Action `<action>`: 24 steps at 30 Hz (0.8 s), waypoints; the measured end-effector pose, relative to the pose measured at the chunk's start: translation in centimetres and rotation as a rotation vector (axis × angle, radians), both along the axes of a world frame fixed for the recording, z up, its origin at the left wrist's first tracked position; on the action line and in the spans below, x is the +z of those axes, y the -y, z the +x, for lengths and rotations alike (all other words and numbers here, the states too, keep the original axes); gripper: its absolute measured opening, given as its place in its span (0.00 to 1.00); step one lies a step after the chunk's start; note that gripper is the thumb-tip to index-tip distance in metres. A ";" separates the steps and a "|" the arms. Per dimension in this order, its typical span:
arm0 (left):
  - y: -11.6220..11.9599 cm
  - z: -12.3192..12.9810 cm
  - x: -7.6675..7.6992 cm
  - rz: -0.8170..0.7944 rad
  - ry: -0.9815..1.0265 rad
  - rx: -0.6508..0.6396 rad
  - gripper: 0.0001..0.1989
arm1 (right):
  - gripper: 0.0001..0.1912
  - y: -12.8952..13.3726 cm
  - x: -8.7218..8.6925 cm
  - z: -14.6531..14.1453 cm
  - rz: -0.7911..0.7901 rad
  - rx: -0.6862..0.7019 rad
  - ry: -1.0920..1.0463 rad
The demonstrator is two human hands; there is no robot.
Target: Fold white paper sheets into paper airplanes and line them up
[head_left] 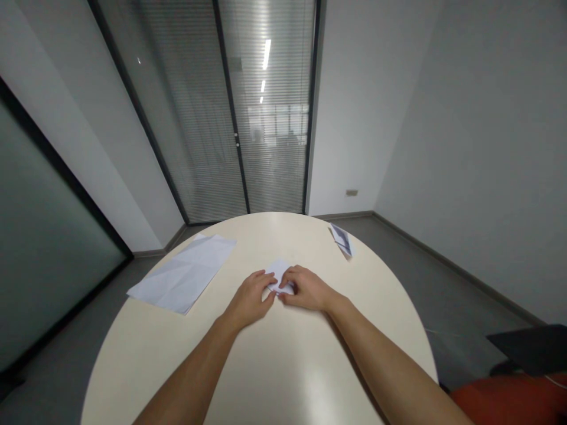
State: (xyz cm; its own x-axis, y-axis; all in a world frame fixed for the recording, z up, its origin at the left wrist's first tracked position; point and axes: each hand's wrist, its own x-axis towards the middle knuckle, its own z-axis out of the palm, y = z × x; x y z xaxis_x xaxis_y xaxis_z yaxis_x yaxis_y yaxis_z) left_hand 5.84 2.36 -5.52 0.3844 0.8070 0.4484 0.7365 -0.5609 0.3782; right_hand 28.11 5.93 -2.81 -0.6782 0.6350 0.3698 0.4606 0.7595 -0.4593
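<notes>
A small folded sheet of white paper (279, 267) lies near the middle of the round table, partly hidden under my fingers. My left hand (254, 296) pinches its left side and near edge between thumb and fingers. From the right, my right hand (305, 288) grips the same paper, its fingers curled and its thumb at the near edge. Both thumb tips nearly meet there. The exact folds under the fingers are too small to make out.
Creased white sheets (190, 271) lie at the table's left. A folded paper piece (342, 241) rests near the far right edge of the round table (266, 366). Beyond stand glass panels with blinds (274, 165). Something red (509, 401) and a black object (531, 348) are at the lower right.
</notes>
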 end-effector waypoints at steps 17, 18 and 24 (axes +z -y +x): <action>0.0 0.1 0.6 -0.092 0.062 0.018 0.11 | 0.12 0.0 0.2 0.0 -0.064 -0.017 -0.010; 0.0 0.2 0.7 -0.097 0.070 0.027 0.11 | 0.12 0.1 0.3 0.1 -0.070 -0.020 -0.008; 0.5 0.3 1.8 -0.141 0.003 0.115 0.11 | 0.09 -0.1 0.4 0.2 -0.099 -0.074 -0.007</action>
State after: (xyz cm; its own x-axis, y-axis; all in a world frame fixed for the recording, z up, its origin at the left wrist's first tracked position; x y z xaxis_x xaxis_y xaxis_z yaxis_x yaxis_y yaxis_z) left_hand 6.12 1.84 -3.77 0.2844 0.9006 0.3288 0.7916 -0.4140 0.4494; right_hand 28.28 5.99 -2.40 -0.6259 0.7169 0.3072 0.5104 0.6743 -0.5336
